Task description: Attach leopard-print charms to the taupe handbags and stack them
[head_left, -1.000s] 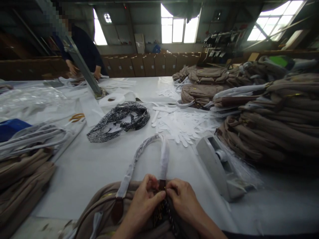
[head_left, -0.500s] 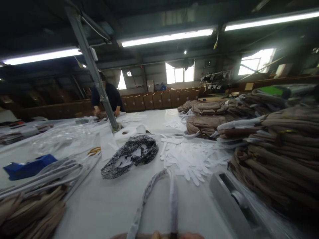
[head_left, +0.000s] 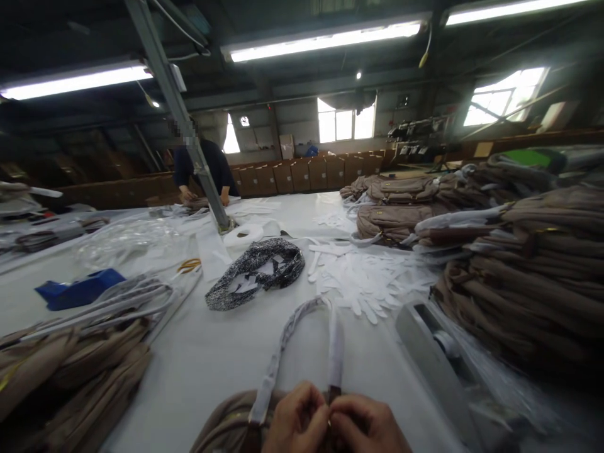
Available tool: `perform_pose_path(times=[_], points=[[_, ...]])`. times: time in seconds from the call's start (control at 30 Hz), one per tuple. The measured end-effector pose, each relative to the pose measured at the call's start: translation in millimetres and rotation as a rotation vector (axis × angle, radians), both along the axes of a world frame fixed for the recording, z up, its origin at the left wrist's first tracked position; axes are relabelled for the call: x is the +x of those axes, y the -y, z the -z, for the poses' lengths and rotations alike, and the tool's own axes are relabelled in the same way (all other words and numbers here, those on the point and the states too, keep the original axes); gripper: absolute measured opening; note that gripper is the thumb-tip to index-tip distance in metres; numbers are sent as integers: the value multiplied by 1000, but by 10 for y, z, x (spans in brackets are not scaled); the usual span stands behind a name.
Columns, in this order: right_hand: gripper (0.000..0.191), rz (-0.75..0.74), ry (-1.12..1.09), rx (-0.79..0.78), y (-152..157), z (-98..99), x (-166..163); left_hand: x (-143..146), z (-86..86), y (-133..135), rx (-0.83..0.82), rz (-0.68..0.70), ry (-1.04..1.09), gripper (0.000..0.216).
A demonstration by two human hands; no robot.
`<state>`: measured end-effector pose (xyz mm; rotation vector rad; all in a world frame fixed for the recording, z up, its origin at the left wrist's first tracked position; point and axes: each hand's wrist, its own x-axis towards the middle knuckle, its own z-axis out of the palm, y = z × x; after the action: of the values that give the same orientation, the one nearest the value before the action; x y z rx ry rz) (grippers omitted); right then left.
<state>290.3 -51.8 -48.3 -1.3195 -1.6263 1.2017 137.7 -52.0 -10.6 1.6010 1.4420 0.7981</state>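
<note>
A tan handbag [head_left: 221,428] lies at the near edge of the white table [head_left: 207,358], its paper-wrapped white handle [head_left: 302,333] arching away from me. My left hand [head_left: 295,421] and my right hand [head_left: 365,425] meet at the handle's right base, fingers pinched together on the bag's top edge beside the dark strap end. What sits between the fingertips is hidden.
A grey tape dispenser [head_left: 434,365] stands to the right. Stacks of tan bags fill the right side [head_left: 523,277] and near left [head_left: 61,377]. A black-and-white cloth [head_left: 257,270], white paper pieces [head_left: 368,283], a blue tray [head_left: 78,289] and another person [head_left: 205,173] by a metal post [head_left: 189,132] lie further off.
The view tipped up from the hands towards the ceiling, then came partly back down. My hands stay pinched at the same handle base on the bag.
</note>
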Motion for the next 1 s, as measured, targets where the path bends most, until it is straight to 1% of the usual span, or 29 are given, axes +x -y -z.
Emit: perform_pose_path(times=[0.07,0.17,0.23,0.27,0.33,0.4,0.47,0.53,0.6,0.7,0.77,0.8,0.83,0.9,1.0], points=[[26,8,-14,-34,29,-40,-6,-32,-38,6,28,46,-40,16],[32,36,-7,-50,63,-92,25,-161,-30,-2,85,174,-184,16],[34,53,-40,-81,56,-120,44,-297,-31,0,74,265,-285,17],[34,57,-84,-102,42,-131,47,-372,-40,6,54,289,-327,18],[35,57,-194,-140,2,-148,39,-521,-67,33,10,283,-371,19],[34,56,-277,-165,-35,-159,17,-649,-92,70,-10,196,-373,16],[33,54,-309,-182,-52,-159,-7,-734,-102,104,-13,101,-343,15],[32,63,-338,-212,-42,-144,-23,-759,-99,120,-20,31,-259,18],[32,83,-382,-259,-12,-120,-26,-711,-88,112,-119,-17,-55,23],[32,110,-416,-306,42,-101,-18,-508,-74,63,-345,-129,463,26],[30,110,-389,-280,73,-113,-11,-333,-71,20,-414,-236,774,27],[29,109,-361,-253,85,-126,-7,-254,-70,-2,-423,-280,879,28],[28,109,-329,-226,95,-140,-4,-190,-67,-22,-434,-304,949,29],[27,106,-266,-187,104,-161,0,-120,-54,-52,-448,-301,1004,31],[30,84,-231,-189,93,-154,-3,-149,-2,-67,-441,-322,957,32]])
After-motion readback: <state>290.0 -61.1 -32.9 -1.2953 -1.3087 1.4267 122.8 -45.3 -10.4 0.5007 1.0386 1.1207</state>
